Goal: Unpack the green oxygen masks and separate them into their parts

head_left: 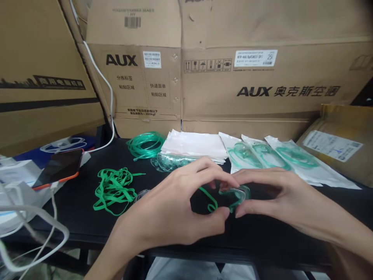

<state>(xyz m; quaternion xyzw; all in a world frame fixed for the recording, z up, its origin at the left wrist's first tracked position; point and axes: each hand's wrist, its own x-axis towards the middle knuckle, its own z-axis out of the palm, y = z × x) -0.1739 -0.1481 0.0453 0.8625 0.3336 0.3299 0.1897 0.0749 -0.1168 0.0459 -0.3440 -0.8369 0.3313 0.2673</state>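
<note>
A clear green-tinted oxygen mask (240, 196) is held between my two hands above the black table. My right hand (271, 192) pinches its right side, thumb below and fingers above. My left hand (198, 204) is curved round the left side, with thumb and index finger at the mask's edge. A thin green elastic strap (212, 204) curls beside the mask, inside the curve of my left hand. Its link to the mask is hidden. Behind my left hand lie several clear masks (171, 161), and to the left is a tangled pile of green elastic straps (113, 190).
At the back are coiled green tubing (145, 144), a stack of white pouches (194, 143) and white pouches with green tubing inside (294, 155). A phone (62, 165) and white cables (54, 217) occupy the left. Cardboard boxes (210, 97) wall the back; a taped parcel (338, 144) stands right.
</note>
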